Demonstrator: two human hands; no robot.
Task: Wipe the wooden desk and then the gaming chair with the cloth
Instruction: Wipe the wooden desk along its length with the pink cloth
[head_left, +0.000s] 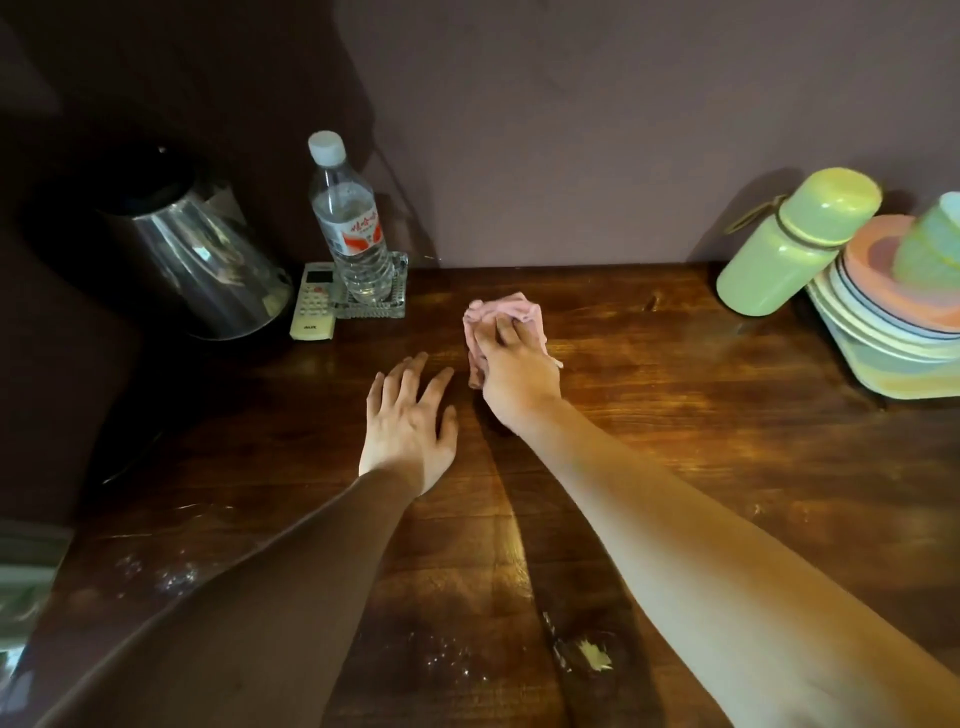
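In the head view, the pink cloth (511, 314) was seen bunched under the right hand (514, 376), whose fingers were curled over it, pressing it onto the desk (727, 441) just past centre toward twelve o'clock. The left hand (410, 423) was laid flat at its eight o'clock, fingers spread, nothing held. The cloth was judged soft, light and best gripped by its gathered middle. Glossy wood was noted, pale specks (595, 656) at six o'clock, a kettle (202, 260) at ten, plates (883, 322) at three.

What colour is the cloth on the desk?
Pink. The cloth shows best in the head view.
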